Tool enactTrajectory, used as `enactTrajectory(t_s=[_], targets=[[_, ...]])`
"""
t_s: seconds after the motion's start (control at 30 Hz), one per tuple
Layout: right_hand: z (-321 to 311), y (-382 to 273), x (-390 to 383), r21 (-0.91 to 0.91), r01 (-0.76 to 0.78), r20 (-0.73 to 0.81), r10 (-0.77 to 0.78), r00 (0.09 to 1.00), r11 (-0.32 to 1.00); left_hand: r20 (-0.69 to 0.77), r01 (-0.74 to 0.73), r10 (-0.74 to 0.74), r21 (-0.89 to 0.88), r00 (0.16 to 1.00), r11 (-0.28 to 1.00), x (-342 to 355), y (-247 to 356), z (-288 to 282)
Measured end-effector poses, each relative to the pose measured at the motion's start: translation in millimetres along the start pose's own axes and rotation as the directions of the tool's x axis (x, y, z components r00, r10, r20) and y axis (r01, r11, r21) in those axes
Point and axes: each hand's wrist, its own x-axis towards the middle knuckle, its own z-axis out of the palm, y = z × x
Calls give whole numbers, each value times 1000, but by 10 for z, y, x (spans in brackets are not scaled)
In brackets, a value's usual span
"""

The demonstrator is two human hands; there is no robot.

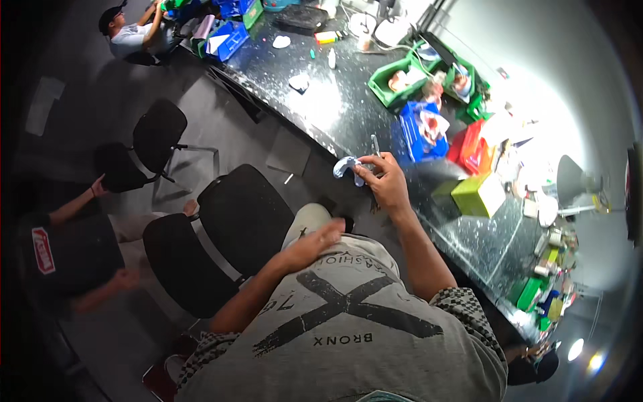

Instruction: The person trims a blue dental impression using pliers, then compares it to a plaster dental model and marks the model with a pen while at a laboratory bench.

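Note:
My right hand (pixel 387 182) is at the near edge of the dark workbench, its thumb and fingers pinching a pale blue arch-shaped piece (pixel 344 165) that looks like a dental arch. A slim metallic tool (pixel 375 145) sticks up from behind the fingers of the same hand. Lower down, my left hand (pixel 313 246) lies over my lap against the grey shirt. Its fingers stretch out, slightly smeared, and nothing shows in them.
Green (pixel 400 82), blue (pixel 423 131) and red (pixel 474 149) bins crowd the bench's far side, near a yellow-green box (pixel 478 195). A small white piece (pixel 299 82) lies on the speckled bench top (pixel 321 110). Black chairs (pixel 244 214) and a person (pixel 74 254) are at left.

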Motion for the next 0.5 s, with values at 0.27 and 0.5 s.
enactTrajectory(t_s=[0.27, 0.5], targets=[[349, 57, 1086, 11, 17, -7, -17, 1000, 1000, 43, -7, 60, -754, 997, 657, 149, 442, -862], [1352, -234, 2422, -412, 315, -119, -393, 912, 855, -581, -396, -55, -617, 812, 680, 1312, 505, -2583]])
